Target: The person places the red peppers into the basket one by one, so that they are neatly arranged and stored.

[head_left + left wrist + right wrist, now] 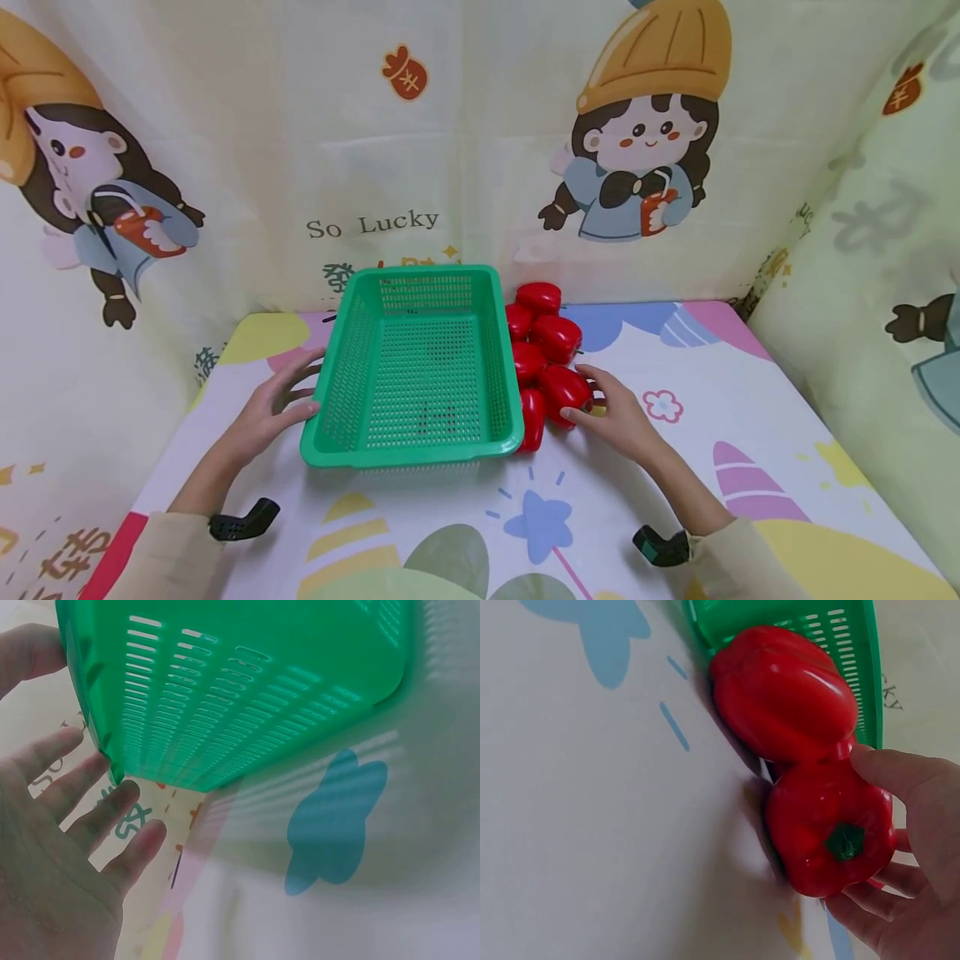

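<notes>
A green rectangular plastic basket (423, 457) with slotted walls and a mesh bottom stands in the middle of the table. My left hand (270, 408) is at its left side, thumb and fingertips touching the rim, fingers fairly straight and spread. In the left wrist view, the thumb (34, 656) meets the rim. Several glossy red bell peppers (557, 337) lie clustered along the basket's right side. Around the nearest-right bell pepper (810, 825), which has a green stem, my right hand (611, 412) curls its thumb and fingers. Another bell pepper (780, 690) lies between it and the basket.
The table (600, 508) wears a white cloth with colourful prints. Behind it hangs a patterned curtain (480, 150), close to the basket's far edge, with more curtain at both sides. A small black device (247, 521) sits at each wrist.
</notes>
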The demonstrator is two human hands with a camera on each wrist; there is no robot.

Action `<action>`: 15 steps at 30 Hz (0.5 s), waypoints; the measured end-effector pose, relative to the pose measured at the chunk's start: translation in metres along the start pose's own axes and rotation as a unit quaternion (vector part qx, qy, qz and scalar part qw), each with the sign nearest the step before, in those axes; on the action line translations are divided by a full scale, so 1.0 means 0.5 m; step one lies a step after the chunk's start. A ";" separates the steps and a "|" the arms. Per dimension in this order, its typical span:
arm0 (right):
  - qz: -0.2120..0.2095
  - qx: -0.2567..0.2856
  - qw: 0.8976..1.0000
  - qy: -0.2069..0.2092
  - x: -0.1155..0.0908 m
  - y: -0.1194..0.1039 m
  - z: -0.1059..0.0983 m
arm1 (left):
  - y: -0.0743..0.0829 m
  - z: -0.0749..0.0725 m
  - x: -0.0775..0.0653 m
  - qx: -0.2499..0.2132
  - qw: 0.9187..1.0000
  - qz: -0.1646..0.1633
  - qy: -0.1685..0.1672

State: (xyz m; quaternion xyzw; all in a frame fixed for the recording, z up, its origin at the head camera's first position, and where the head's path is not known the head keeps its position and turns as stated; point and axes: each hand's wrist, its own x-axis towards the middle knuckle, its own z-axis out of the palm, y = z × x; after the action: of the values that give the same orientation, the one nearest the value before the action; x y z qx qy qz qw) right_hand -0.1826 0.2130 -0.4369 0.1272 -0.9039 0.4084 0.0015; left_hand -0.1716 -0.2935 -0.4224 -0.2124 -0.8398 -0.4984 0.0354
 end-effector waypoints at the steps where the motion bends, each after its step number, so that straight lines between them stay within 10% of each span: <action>1: 0.000 -0.002 1.000 0.000 0.000 0.000 0.000 | 0.000 0.000 0.000 -0.001 1.000 -0.001 0.000; 15: -0.004 0.000 1.000 0.002 -0.003 -0.001 -0.005 | -0.001 0.001 0.001 -0.003 1.000 0.006 0.001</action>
State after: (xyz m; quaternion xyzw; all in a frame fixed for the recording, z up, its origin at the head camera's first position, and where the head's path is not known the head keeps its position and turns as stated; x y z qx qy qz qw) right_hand -0.1813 0.2148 -0.4352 0.1300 -0.9034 0.4086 0.0047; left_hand -0.1721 -0.2930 -0.4229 -0.2170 -0.8369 -0.5010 0.0388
